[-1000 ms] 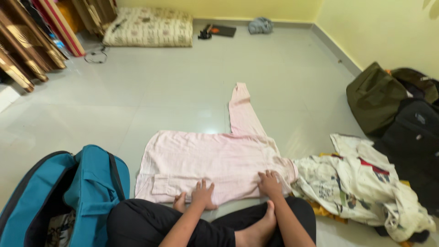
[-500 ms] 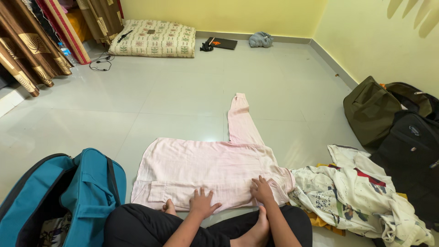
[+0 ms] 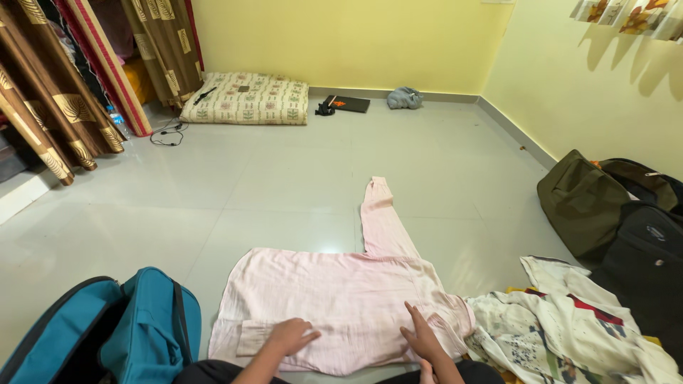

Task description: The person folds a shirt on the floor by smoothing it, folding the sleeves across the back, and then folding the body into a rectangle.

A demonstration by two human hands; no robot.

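A pale pink shirt [image 3: 334, 299] lies spread flat on the tiled floor in front of me, one long sleeve [image 3: 380, 217] stretched away toward the far wall. My left hand [image 3: 288, 336] rests flat on the shirt's near edge, fingers apart. My right hand [image 3: 420, 334] presses flat on the shirt near its collar end, to the right. Neither hand grips the cloth. My dark-trousered legs show at the bottom edge.
An open teal bag [image 3: 107, 331] sits at my left. A crumpled white printed cloth [image 3: 569, 327] lies to the right, with an olive bag [image 3: 580, 203] and a black bag [image 3: 651, 263] by the wall. A patterned cushion [image 3: 245, 97] and curtains [image 3: 64, 85] stand far left.
The view has tilted upward, so more of the wall shows. Both hands have slid a little along the shirt's near edge and stay flat on it.
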